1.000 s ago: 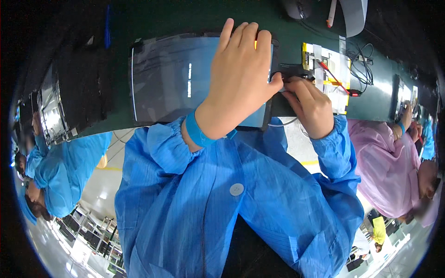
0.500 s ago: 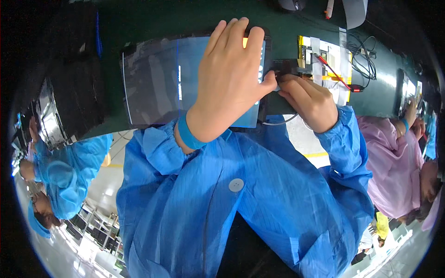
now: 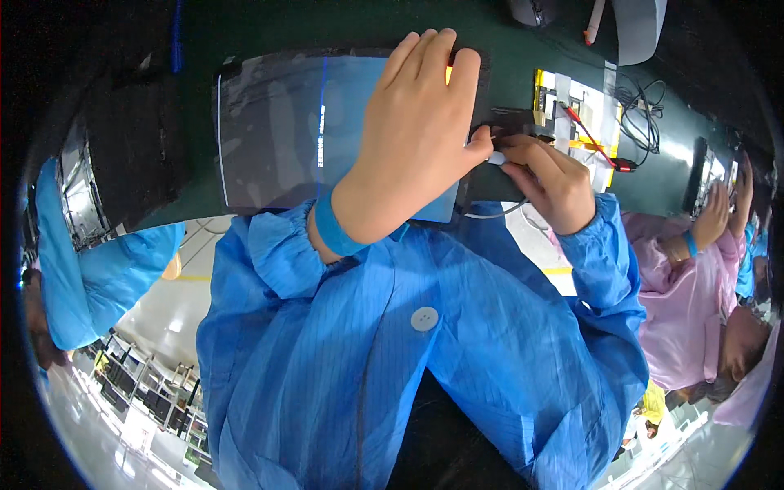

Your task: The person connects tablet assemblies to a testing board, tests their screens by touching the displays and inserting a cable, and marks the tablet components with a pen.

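Observation:
A large tablet (image 3: pixel 273 135) lies on the dark green tabletop with its screen lit in grey and blue. My left hand (image 3: pixel 416 139) rests flat over its right part, fingers stretched toward the far edge and thumb out at the right edge. A blue band circles that wrist. Beside the tablet's right edge, my right hand (image 3: pixel 563 184) pinches a pale cable plug (image 3: pixel 496 158) close to the left thumb. A thin grey cable (image 3: pixel 494 215) curves below the right hand. Whether the plug sits in the tablet is hidden by my fingers.
Right of the tablet lies a yellow-edged panel (image 3: pixel 606 114) with pale strips, a red lead (image 3: pixel 592 135) across it, and a coiled black cable (image 3: pixel 649 122). A mouse (image 3: pixel 531 10) and an orange-tipped stick (image 3: pixel 594 23) lie at the far edge. People sit at both sides.
My right hand has rotated slightly, and more of the pale plug shows between its fingers. My left hand stays on the tablet. The whole view has shifted a little; people at both sides have moved.

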